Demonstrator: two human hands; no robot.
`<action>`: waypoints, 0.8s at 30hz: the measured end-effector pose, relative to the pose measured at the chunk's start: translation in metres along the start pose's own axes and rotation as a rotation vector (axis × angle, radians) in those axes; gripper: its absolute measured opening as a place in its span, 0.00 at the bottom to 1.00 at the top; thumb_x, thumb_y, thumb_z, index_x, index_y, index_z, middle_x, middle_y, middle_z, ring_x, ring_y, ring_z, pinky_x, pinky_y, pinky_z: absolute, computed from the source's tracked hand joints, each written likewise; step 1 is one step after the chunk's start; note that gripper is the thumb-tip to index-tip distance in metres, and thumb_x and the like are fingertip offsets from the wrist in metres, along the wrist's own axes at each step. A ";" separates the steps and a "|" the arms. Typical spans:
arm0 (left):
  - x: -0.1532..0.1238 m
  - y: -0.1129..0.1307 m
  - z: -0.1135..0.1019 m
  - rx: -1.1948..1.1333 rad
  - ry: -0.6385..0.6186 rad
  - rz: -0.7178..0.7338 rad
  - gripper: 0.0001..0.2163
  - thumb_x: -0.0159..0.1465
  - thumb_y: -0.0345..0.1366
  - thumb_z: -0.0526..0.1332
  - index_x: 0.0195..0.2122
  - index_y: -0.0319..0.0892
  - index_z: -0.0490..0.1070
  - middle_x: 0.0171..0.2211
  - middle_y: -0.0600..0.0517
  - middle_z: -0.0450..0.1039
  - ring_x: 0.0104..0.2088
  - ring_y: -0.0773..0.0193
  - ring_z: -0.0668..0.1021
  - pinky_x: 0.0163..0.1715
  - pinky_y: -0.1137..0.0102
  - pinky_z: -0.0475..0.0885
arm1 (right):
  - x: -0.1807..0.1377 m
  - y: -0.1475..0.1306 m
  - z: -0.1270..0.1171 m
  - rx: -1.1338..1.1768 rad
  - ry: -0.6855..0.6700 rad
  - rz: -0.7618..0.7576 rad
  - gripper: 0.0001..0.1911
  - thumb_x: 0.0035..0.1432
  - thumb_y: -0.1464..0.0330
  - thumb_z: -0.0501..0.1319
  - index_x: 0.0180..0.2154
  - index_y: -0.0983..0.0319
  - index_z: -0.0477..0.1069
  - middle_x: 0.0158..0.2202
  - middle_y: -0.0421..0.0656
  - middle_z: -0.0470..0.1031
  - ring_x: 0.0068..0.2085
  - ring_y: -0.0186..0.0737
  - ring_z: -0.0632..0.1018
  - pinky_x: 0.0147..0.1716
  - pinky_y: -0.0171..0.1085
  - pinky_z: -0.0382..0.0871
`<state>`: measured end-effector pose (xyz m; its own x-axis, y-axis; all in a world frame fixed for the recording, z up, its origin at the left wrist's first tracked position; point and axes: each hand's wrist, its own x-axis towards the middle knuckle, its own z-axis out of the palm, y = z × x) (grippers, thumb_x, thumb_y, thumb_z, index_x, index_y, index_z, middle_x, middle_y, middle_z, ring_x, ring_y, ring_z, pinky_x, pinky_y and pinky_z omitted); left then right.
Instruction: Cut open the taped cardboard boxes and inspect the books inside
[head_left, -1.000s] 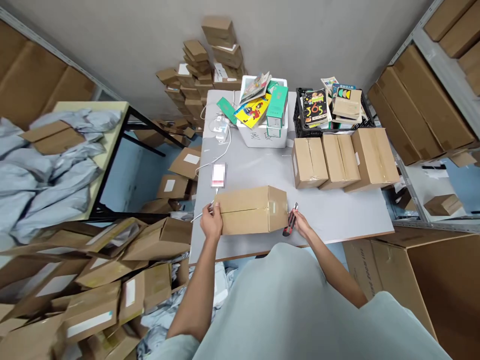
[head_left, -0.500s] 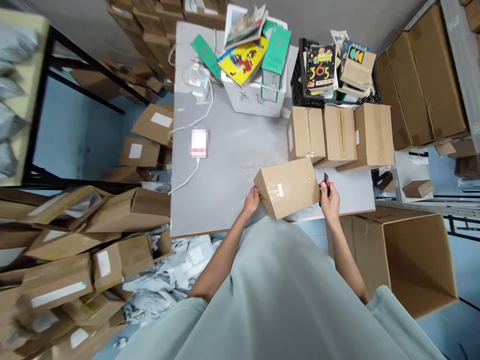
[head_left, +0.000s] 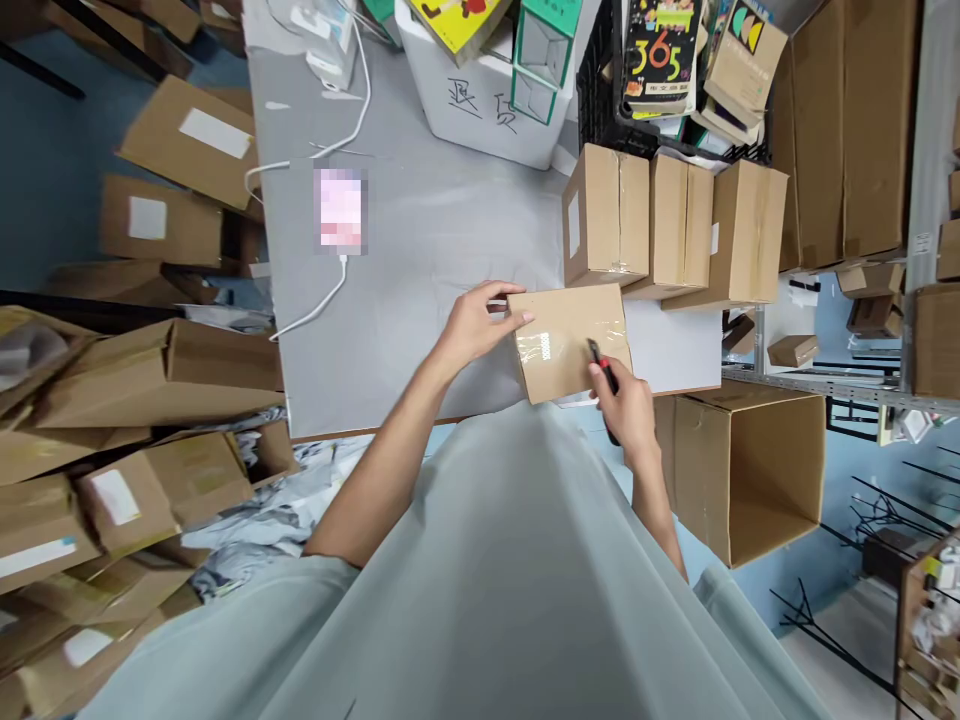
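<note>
A taped cardboard box [head_left: 564,335] stands on end at the near right edge of the grey table [head_left: 420,290]. My left hand [head_left: 480,322] grips the box's upper left corner, fingers curled over its top. My right hand [head_left: 626,405] is closed on a red-and-black utility knife [head_left: 602,368], whose tip rests on the taped face of the box.
Three sealed cartons [head_left: 667,225] stand just behind the box. Further back are a white bin [head_left: 487,105] and a black crate of books [head_left: 675,60]. A phone on a white cable [head_left: 341,208] lies to the left. An open empty carton [head_left: 750,465] sits on the floor at right; piled boxes [head_left: 135,400] fill the left.
The box went from lying along the table's front to standing near the right edge. My left hand shifted to its top corner, and the knife came onto its taped face. The view dropped lower.
</note>
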<state>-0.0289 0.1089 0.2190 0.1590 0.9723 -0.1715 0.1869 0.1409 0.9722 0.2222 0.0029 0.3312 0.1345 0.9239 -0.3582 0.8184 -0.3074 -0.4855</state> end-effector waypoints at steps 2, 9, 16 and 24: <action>0.000 -0.002 -0.004 -0.073 -0.028 -0.019 0.27 0.61 0.55 0.76 0.56 0.44 0.82 0.60 0.45 0.82 0.57 0.49 0.85 0.66 0.51 0.80 | -0.003 -0.022 0.008 0.000 -0.122 -0.012 0.21 0.80 0.53 0.55 0.63 0.53 0.77 0.37 0.41 0.87 0.37 0.47 0.86 0.41 0.38 0.74; -0.006 -0.013 -0.018 -0.148 -0.087 -0.005 0.28 0.65 0.56 0.73 0.58 0.42 0.83 0.60 0.43 0.81 0.61 0.47 0.83 0.68 0.48 0.78 | -0.003 -0.078 0.034 -0.240 -0.224 -0.034 0.27 0.81 0.61 0.55 0.76 0.55 0.66 0.60 0.47 0.87 0.54 0.53 0.88 0.52 0.41 0.77; -0.004 -0.016 -0.015 -0.158 -0.093 0.048 0.23 0.68 0.49 0.70 0.59 0.41 0.83 0.58 0.44 0.81 0.59 0.50 0.84 0.67 0.49 0.80 | -0.002 -0.100 0.043 -0.326 -0.224 -0.026 0.29 0.82 0.59 0.52 0.78 0.54 0.64 0.57 0.48 0.88 0.55 0.52 0.87 0.53 0.41 0.76; -0.006 -0.018 -0.020 -0.125 -0.094 0.090 0.24 0.67 0.48 0.69 0.60 0.41 0.83 0.56 0.44 0.82 0.58 0.50 0.84 0.65 0.52 0.80 | -0.011 -0.124 0.045 -0.426 -0.256 0.037 0.29 0.83 0.60 0.50 0.79 0.56 0.62 0.54 0.50 0.88 0.53 0.54 0.87 0.52 0.42 0.75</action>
<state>-0.0522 0.1047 0.2060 0.2606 0.9611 -0.0918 0.0466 0.0824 0.9955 0.0946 0.0204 0.3597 0.0701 0.8118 -0.5797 0.9784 -0.1692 -0.1186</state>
